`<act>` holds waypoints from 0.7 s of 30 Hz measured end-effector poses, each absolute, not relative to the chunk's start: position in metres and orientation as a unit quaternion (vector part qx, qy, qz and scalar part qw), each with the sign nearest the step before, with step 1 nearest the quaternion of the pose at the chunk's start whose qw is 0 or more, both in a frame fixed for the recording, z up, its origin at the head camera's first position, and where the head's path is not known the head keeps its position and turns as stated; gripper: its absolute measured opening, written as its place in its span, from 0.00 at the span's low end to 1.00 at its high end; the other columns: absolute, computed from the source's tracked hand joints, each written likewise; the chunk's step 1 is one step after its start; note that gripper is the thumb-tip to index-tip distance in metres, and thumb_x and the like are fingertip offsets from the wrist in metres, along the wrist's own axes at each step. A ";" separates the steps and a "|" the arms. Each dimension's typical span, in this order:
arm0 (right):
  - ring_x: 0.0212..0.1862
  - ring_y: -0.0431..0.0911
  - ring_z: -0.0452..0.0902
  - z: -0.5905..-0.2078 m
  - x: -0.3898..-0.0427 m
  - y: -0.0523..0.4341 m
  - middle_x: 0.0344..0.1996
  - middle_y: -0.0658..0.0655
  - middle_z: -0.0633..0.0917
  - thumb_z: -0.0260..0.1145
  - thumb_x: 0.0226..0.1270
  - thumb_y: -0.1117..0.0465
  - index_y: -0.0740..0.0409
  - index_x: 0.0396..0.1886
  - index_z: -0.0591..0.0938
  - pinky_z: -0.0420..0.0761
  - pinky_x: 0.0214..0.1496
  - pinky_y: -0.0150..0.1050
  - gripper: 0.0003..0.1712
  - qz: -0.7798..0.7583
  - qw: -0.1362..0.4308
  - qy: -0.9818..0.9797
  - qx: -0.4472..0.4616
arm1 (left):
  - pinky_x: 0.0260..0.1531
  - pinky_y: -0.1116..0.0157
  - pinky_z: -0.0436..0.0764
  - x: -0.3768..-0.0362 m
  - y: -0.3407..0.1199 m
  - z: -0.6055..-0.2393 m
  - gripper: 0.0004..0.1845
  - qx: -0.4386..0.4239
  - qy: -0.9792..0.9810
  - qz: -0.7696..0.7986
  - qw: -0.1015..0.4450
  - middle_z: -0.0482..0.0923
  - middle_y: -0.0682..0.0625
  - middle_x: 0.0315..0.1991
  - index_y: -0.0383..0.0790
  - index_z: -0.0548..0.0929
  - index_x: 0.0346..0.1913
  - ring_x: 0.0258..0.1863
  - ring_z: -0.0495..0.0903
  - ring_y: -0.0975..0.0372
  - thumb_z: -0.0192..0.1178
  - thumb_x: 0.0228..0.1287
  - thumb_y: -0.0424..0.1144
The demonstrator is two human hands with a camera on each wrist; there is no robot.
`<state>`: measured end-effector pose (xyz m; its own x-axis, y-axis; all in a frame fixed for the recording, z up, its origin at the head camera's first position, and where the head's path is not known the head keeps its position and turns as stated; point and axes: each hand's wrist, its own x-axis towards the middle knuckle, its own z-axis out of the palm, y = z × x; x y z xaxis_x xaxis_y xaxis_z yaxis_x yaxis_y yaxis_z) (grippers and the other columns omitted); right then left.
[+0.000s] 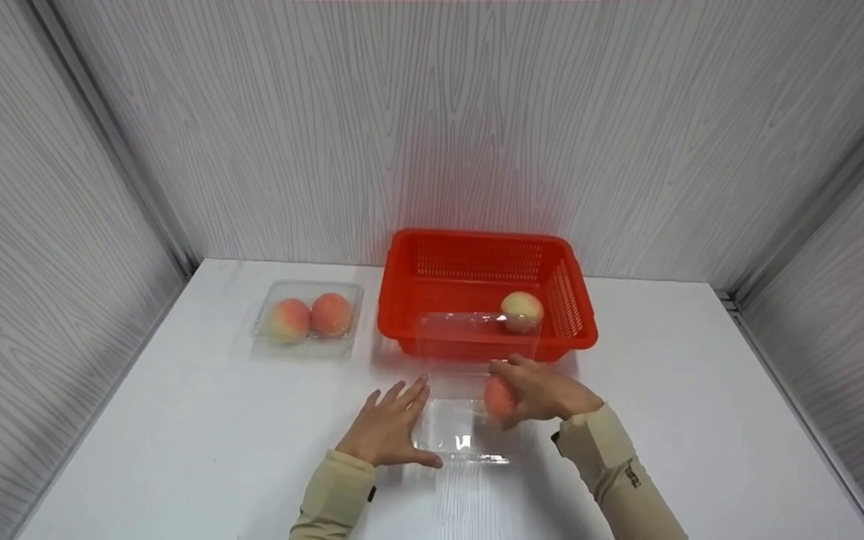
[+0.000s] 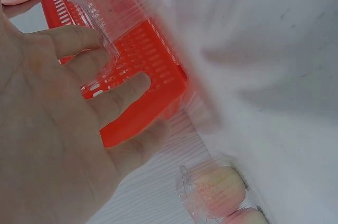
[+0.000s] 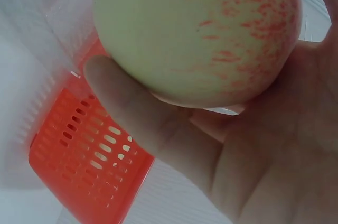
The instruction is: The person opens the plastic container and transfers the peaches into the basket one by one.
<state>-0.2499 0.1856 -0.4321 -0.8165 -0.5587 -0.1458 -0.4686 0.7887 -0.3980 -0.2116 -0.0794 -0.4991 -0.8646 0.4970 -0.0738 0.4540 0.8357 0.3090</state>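
Observation:
My right hand [image 1: 541, 386] grips a pink and cream peach [image 1: 500, 397] over the right half of a clear plastic clamshell box [image 1: 447, 427]. In the right wrist view, fingers and thumb curl round the peach [image 3: 195, 34], its pale side facing the camera. The box lies open, with its lid raised at the back, overlapping the red basket's front. My left hand [image 1: 387, 431] is at the box's left edge, fingers spread and fairly straight. In the left wrist view its fingers [image 2: 121, 100] overlap the clear plastic, and nothing is held.
Behind the box stands a red plastic basket [image 1: 488, 346] with slotted walls and one pale peach [image 1: 522, 311] inside. To the left, a second clear box [image 1: 271, 291] holds two peaches [image 1: 331, 313]. Grain-patterned panels enclose the white table [image 1: 177, 420] at the back and sides.

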 end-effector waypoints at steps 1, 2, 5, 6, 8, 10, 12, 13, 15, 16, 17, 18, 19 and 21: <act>0.52 0.56 0.78 -0.432 -0.250 0.186 0.56 0.56 0.77 0.82 0.47 0.59 0.51 0.67 0.74 0.82 0.51 0.57 0.44 -0.176 0.130 0.937 -0.273 | 0.70 0.38 0.59 -0.212 -0.080 -0.499 0.60 0.248 0.955 0.141 0.075 0.54 0.44 0.80 0.33 0.60 0.78 0.75 0.58 0.44 0.72 0.49 0.66; 0.52 0.55 0.77 -0.431 -0.251 0.187 0.56 0.56 0.77 0.81 0.47 0.59 0.51 0.66 0.75 0.82 0.50 0.57 0.43 -0.178 0.130 0.937 -0.271 | 0.70 0.38 0.59 -0.211 -0.080 -0.499 0.60 0.248 0.956 0.140 0.075 0.54 0.44 0.80 0.33 0.61 0.78 0.75 0.58 0.44 0.72 0.50 0.66; 0.51 0.55 0.77 -0.430 -0.251 0.189 0.55 0.56 0.77 0.81 0.47 0.59 0.52 0.65 0.75 0.82 0.49 0.57 0.42 -0.181 0.131 0.938 -0.264 | 0.70 0.38 0.59 -0.211 -0.080 -0.500 0.60 0.249 0.955 0.143 0.072 0.55 0.43 0.79 0.33 0.61 0.78 0.75 0.58 0.44 0.72 0.50 0.66; 0.52 0.55 0.77 -0.429 -0.251 0.190 0.55 0.56 0.77 0.81 0.47 0.59 0.51 0.65 0.75 0.82 0.49 0.57 0.42 -0.181 0.131 0.939 -0.261 | 0.69 0.38 0.59 -0.212 -0.080 -0.499 0.60 0.251 0.955 0.143 0.069 0.55 0.43 0.79 0.33 0.61 0.77 0.75 0.58 0.43 0.72 0.50 0.66; 0.52 0.54 0.77 -0.429 -0.251 0.192 0.55 0.56 0.77 0.81 0.47 0.59 0.51 0.65 0.75 0.82 0.49 0.56 0.42 -0.182 0.131 0.940 -0.258 | 0.69 0.38 0.59 -0.212 -0.081 -0.499 0.60 0.253 0.955 0.142 0.065 0.55 0.43 0.79 0.32 0.61 0.77 0.75 0.58 0.43 0.72 0.49 0.66; 0.53 0.55 0.76 -0.428 -0.251 0.194 0.57 0.56 0.77 0.80 0.47 0.60 0.51 0.66 0.75 0.82 0.50 0.57 0.43 -0.181 0.131 0.940 -0.258 | 0.69 0.38 0.59 -0.212 -0.081 -0.499 0.60 0.256 0.954 0.142 0.062 0.55 0.43 0.79 0.32 0.61 0.77 0.75 0.58 0.43 0.73 0.49 0.66; 0.55 0.55 0.75 -0.427 -0.251 0.195 0.58 0.56 0.77 0.80 0.47 0.59 0.50 0.66 0.75 0.82 0.51 0.57 0.43 -0.182 0.135 0.941 -0.253 | 0.69 0.38 0.59 -0.211 -0.082 -0.498 0.60 0.256 0.955 0.138 0.062 0.55 0.43 0.79 0.32 0.60 0.77 0.75 0.58 0.43 0.72 0.50 0.66; 0.55 0.55 0.75 -0.426 -0.251 0.196 0.58 0.56 0.77 0.80 0.48 0.59 0.51 0.66 0.75 0.82 0.51 0.57 0.42 -0.184 0.140 0.940 -0.250 | 0.69 0.38 0.59 -0.211 -0.082 -0.498 0.60 0.256 0.955 0.136 0.063 0.55 0.43 0.79 0.32 0.60 0.77 0.75 0.58 0.43 0.72 0.50 0.66; 0.56 0.55 0.74 -0.425 -0.252 0.197 0.59 0.56 0.76 0.80 0.48 0.58 0.51 0.65 0.75 0.81 0.52 0.58 0.41 -0.187 0.147 0.940 -0.243 | 0.69 0.38 0.60 -0.211 -0.081 -0.499 0.60 0.256 0.956 0.131 0.064 0.54 0.43 0.80 0.32 0.61 0.77 0.75 0.58 0.44 0.72 0.50 0.66; 0.57 0.55 0.74 -0.424 -0.252 0.198 0.60 0.56 0.76 0.80 0.48 0.58 0.50 0.64 0.75 0.81 0.52 0.58 0.41 -0.188 0.151 0.941 -0.238 | 0.69 0.38 0.60 -0.211 -0.081 -0.499 0.60 0.256 0.956 0.130 0.063 0.54 0.44 0.80 0.32 0.61 0.77 0.75 0.58 0.44 0.72 0.50 0.66; 0.57 0.55 0.73 -0.423 -0.252 0.199 0.59 0.55 0.76 0.80 0.48 0.57 0.49 0.63 0.75 0.81 0.52 0.58 0.40 -0.188 0.152 0.942 -0.233 | 0.69 0.39 0.60 -0.211 -0.081 -0.499 0.60 0.257 0.956 0.128 0.062 0.54 0.44 0.80 0.33 0.61 0.77 0.75 0.58 0.44 0.72 0.50 0.66; 0.57 0.55 0.73 -0.422 -0.252 0.200 0.59 0.56 0.76 0.80 0.48 0.57 0.50 0.63 0.75 0.81 0.52 0.58 0.39 -0.189 0.152 0.942 -0.232 | 0.69 0.39 0.60 -0.211 -0.081 -0.500 0.60 0.258 0.956 0.129 0.063 0.54 0.44 0.80 0.33 0.61 0.77 0.75 0.58 0.44 0.72 0.50 0.66; 0.59 0.55 0.72 -0.421 -0.252 0.201 0.60 0.56 0.76 0.80 0.48 0.57 0.50 0.63 0.75 0.80 0.52 0.59 0.40 -0.192 0.152 0.942 -0.229 | 0.70 0.38 0.59 -0.211 -0.081 -0.500 0.59 0.258 0.955 0.132 0.064 0.54 0.44 0.80 0.33 0.61 0.77 0.75 0.57 0.44 0.72 0.50 0.66; 0.61 0.56 0.70 -0.420 -0.252 0.204 0.62 0.56 0.75 0.80 0.49 0.56 0.49 0.66 0.74 0.80 0.53 0.60 0.42 -0.196 0.149 0.942 -0.227 | 0.70 0.38 0.59 -0.211 -0.080 -0.500 0.59 0.260 0.954 0.136 0.066 0.54 0.43 0.80 0.33 0.61 0.77 0.76 0.56 0.44 0.72 0.50 0.65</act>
<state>-0.2520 0.2042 -0.4202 -0.8523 -0.4865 -0.1920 -0.3695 0.8200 -0.4371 -0.2107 -0.0804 -0.5004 -0.8560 0.5141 -0.0545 0.4783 0.8275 0.2942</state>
